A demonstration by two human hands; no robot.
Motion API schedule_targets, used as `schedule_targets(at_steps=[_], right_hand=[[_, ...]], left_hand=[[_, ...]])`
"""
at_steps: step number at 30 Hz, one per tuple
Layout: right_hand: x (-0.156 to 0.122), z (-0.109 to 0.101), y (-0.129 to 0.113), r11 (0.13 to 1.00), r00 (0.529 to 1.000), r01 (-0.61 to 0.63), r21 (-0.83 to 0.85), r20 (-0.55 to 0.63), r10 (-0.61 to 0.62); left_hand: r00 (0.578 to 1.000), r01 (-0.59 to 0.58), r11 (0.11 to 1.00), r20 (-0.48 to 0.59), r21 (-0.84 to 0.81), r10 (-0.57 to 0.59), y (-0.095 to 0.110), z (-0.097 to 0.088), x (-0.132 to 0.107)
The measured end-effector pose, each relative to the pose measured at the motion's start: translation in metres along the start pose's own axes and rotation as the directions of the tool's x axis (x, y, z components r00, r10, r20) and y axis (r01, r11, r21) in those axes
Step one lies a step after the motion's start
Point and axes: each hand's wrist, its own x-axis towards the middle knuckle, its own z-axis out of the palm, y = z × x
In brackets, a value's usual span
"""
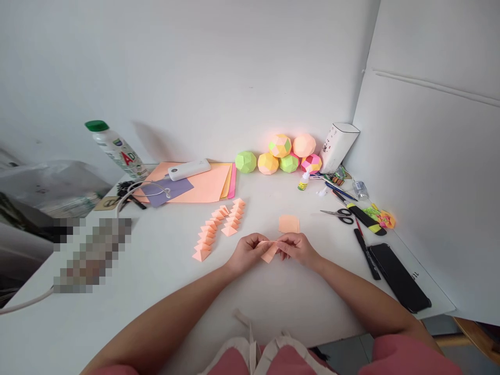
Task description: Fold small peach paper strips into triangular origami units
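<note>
Between my two hands is a small peach paper piece (269, 253), pinched near its upper edge. My left hand (250, 252) grips its left side with thumb and fingers. On the other side my right hand (296, 249) pinches it too, with fingers curled beneath. Just beyond the hands lies a small stack of peach paper squares (289, 224). To the left, folded peach paper units stand in two slanting rows, a longer row (208, 233) and a shorter row (233, 217). My fingers partly cover the paper, so its folds are hard to make out.
Faceted paper balls (289, 162) sit against the wall beside a glue bottle (303, 181). Scissors (340, 214), a utility knife (367, 219) and a black phone (400, 278) lie at right. A power bank (189, 169) rests on coloured sheets (211, 192); a spray bottle (119, 151) stands left.
</note>
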Motion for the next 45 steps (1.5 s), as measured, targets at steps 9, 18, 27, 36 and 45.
schedule_targets(at_steps=[9, 18, 27, 36, 45], right_hand=[[-0.0008, -0.0004, -0.0031, 1.0, 0.999, -0.03, -0.008, -0.01, 0.03], [-0.0017, -0.0011, -0.0018, 0.999, 0.999, -0.042, 0.006, -0.001, 0.042], [-0.0016, -0.0016, -0.0028, 0.997, 0.998, -0.057, 0.052, 0.006, 0.057], [-0.0011, 0.0008, -0.0069, 1.0, 1.0, -0.021, 0.022, 0.021, 0.021], [-0.0002, 0.0026, -0.0022, 0.999, 0.999, 0.02, -0.026, 0.037, -0.019]], left_hand=[[1.0, -0.019, 1.0, 0.007, -0.014, 0.02, -0.0028, -0.0015, 0.0021], [0.999, -0.039, 0.997, 0.032, -0.061, 0.041, -0.007, -0.0014, 0.0029], [0.999, -0.017, 0.998, 0.043, -0.058, 0.019, -0.0082, -0.003, 0.0029], [0.99, -0.123, 0.992, 0.071, 0.006, 0.123, -0.001, 0.0, -0.0014], [0.991, -0.112, 0.992, 0.074, 0.049, 0.108, -0.0007, 0.0026, -0.0008]])
